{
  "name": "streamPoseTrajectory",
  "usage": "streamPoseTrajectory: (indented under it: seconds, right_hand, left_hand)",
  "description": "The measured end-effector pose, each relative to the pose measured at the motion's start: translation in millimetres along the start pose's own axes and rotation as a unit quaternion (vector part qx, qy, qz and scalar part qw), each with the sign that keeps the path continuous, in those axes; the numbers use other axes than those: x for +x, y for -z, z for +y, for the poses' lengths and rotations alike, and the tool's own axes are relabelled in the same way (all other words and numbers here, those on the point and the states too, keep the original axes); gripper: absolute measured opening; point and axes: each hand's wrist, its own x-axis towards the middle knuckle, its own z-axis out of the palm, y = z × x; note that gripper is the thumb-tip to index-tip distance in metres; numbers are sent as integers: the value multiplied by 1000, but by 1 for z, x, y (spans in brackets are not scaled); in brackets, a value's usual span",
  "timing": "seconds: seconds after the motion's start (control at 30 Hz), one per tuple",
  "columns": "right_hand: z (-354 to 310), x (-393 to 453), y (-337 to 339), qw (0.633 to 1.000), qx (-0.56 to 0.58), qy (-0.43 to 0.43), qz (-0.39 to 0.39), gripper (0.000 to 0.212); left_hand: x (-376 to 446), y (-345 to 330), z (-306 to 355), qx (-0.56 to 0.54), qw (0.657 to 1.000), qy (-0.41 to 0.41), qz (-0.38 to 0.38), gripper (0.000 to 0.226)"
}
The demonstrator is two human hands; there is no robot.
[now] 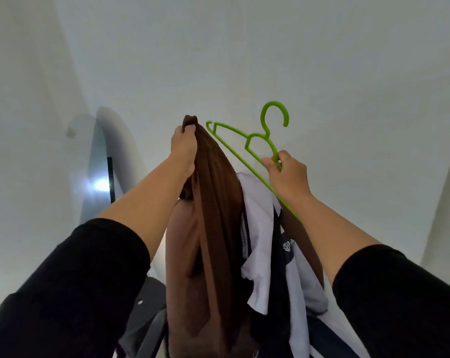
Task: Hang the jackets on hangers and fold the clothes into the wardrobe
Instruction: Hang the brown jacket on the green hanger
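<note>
My left hand (pixel 184 148) grips the top of a brown garment (pixel 213 215) and holds it up in front of me; the cloth hangs down in long folds. My right hand (pixel 287 177) grips a bright green plastic hanger (pixel 257 138) by one arm, hook pointing up, just right of the brown garment. Behind and below the brown garment lie a white garment (pixel 260 228) and a dark navy one with a small white logo (pixel 286 248). The hanger is outside the brown garment, close to its upper edge.
A pale wall (pixel 218 60) fills the background. A mirror or glass panel with a bright reflection (pixel 100 184) stands at the left. Dark shapes, perhaps a chair or bag (pixel 146 306), sit low beneath the clothes.
</note>
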Motion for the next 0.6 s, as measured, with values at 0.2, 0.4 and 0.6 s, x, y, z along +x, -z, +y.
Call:
streamPoseTrajectory:
  seconds: [0.2,0.4,0.6]
  right_hand:
    - [-75,-50,3,999,1,2,-51,64]
    - [-119,-113,8,1000,-15,1,11,40]
    - [-156,-162,39,994,-58,-28,90,20]
  left_hand:
    - [-68,18,15,-85,987,46,-130,9]
    - [-138,49,35,-73,965,62,-245,20]
    - [-187,93,39,-19,942,-59,-330,15]
